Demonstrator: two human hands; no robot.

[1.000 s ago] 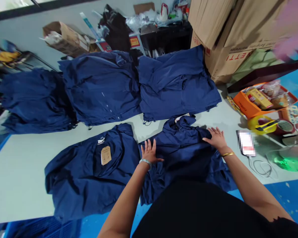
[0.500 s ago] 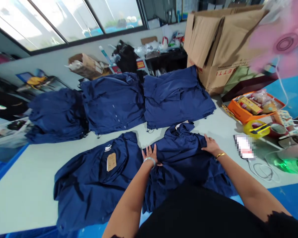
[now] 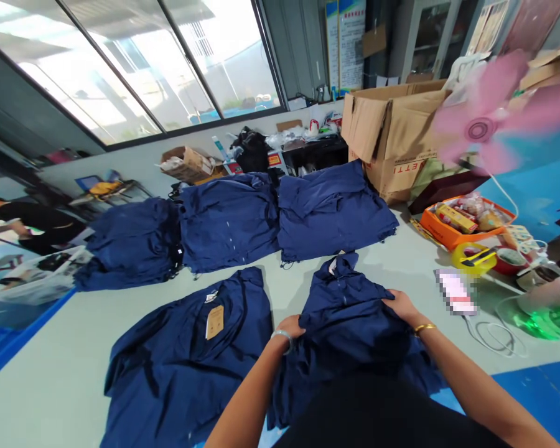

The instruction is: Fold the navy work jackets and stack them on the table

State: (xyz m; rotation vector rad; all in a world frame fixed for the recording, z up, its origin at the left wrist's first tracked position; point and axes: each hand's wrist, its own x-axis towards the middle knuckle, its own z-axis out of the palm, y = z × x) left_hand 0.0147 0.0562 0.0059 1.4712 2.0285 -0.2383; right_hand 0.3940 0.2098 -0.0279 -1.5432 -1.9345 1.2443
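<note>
A navy garment (image 3: 350, 311) lies on the pale table in front of me, its collar pointing away. My left hand (image 3: 291, 326), with a pale bangle at the wrist, is closed on its left edge. On the opposite edge, my right hand (image 3: 401, 306), wearing a gold bracelet, grips the cloth, fingers partly hidden under it. To the left lies a second navy garment (image 3: 191, 361) with a brown tag (image 3: 215, 322) at its neck. Neither hand touches that one.
Three navy garment piles (image 3: 228, 224) line the far side. At right are an orange box (image 3: 466, 221), yellow tape (image 3: 473, 258), a phone (image 3: 456, 292) with cable, and a pink fan (image 3: 483, 127). A cardboard box (image 3: 392, 137) stands behind; a person (image 3: 32, 224) is far left.
Both hands have gone from spread flat on the garment to gripping its sides. The left hand has moved right and the cloth between them is drawn narrower. The view has tilted upward.
</note>
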